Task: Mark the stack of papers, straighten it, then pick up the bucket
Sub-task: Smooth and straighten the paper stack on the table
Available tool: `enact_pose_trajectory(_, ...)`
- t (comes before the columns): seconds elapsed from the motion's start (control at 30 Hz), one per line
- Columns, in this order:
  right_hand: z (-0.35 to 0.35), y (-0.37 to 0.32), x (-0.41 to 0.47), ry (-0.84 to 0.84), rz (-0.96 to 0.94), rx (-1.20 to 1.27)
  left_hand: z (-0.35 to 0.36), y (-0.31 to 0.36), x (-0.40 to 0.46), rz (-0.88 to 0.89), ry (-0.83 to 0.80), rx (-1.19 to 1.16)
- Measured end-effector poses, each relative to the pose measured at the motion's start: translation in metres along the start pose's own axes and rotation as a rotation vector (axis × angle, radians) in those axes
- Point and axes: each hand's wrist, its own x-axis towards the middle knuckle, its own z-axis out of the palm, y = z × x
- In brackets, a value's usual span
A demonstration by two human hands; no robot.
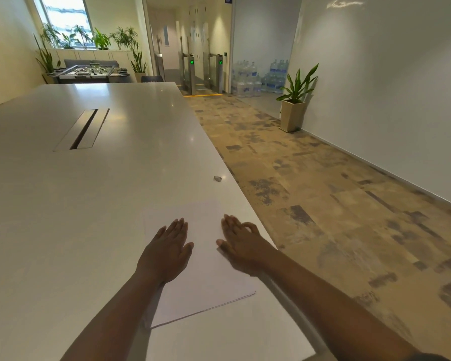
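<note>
Head view, both hands (167, 248) (241, 244) spread flat on paper stack (206, 277), white table (63, 204)

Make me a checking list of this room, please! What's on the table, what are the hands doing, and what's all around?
Surface: long white table with a cable slot in its middle.
Job's things: stack of papers lying flat near the table's right edge; no bucket or marker seen.
Clutter: one small grey object beyond the papers, too small to identify.
Grippers: left hand flat on the papers, fingers straight; right hand on the papers, slightly blurred, fingers mostly straight.
Cables: nothing seen.
Surroundings: patterned carpet, potted plant by the wall, water bottles, entry gates, foosball table.
</note>
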Motion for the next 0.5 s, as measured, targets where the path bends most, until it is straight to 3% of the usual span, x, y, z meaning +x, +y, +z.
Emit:
enact_pose_trajectory(0.17,0.012,-0.007,-0.005,0.005,0.007,-0.011,0.000,0.000,-0.001,0.003,0.001,-0.003)
enact_pose_trajectory(0.5,0.001,0.019,0.003,0.019,0.218,-0.084,0.001,-0.002,-0.001,0.001,-0.008,-0.013)
